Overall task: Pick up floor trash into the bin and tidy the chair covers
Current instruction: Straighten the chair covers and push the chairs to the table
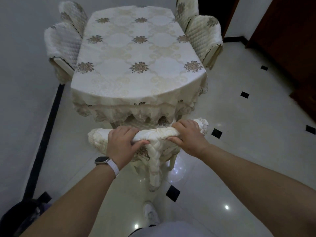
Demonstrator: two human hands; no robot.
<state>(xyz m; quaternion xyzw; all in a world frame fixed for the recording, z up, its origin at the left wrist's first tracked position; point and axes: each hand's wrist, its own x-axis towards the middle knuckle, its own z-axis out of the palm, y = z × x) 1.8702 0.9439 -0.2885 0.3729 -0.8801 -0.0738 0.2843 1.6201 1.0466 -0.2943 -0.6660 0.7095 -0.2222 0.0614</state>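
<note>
A long tabletop (pixel 136 53) under a cream floral cloth runs away from the viewer. At its near edge stands a chair whose quilted cream chair cover (pixel 153 134) is bunched along the top rail, its long axis running left to right, a flap hanging down toward the floor. The left hand (pixel 124 142) and right hand (pixel 187 135) are both closed around this rail. A dark bin (pixel 20 218) sits at the lower left on the floor.
</note>
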